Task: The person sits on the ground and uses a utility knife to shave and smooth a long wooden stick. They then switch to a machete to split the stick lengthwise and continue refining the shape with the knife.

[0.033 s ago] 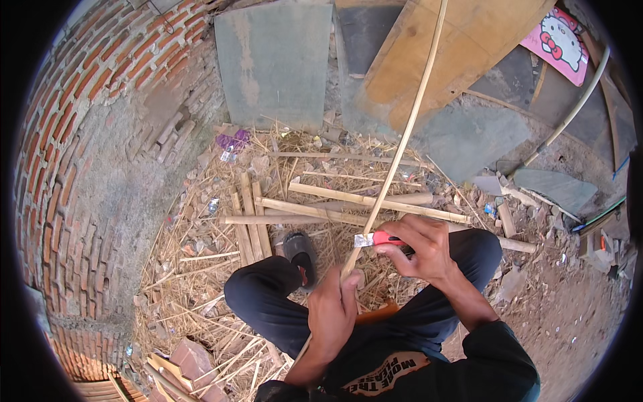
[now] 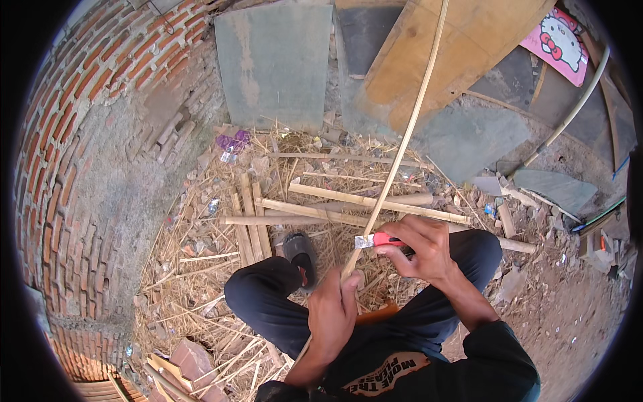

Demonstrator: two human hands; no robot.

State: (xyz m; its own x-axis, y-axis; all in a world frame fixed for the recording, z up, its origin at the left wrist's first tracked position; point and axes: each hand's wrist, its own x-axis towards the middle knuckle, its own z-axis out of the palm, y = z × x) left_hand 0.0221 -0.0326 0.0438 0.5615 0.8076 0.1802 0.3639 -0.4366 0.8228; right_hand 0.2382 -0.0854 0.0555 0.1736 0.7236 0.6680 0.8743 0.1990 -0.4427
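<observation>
Bamboo strip [image 2: 402,144] under blade.
Left hand [image 2: 333,315] fingers clamped on strip; right hand [image 2: 422,248] fingers clamped on red utility knife [image 2: 378,240], blade touching strip.

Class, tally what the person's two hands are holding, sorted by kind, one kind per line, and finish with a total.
Long bamboo strip, gripped near its lower end by the left hand: 1
Red-handled utility knife, held by the right hand with its blade against the strip: 1
Total: 2
</observation>
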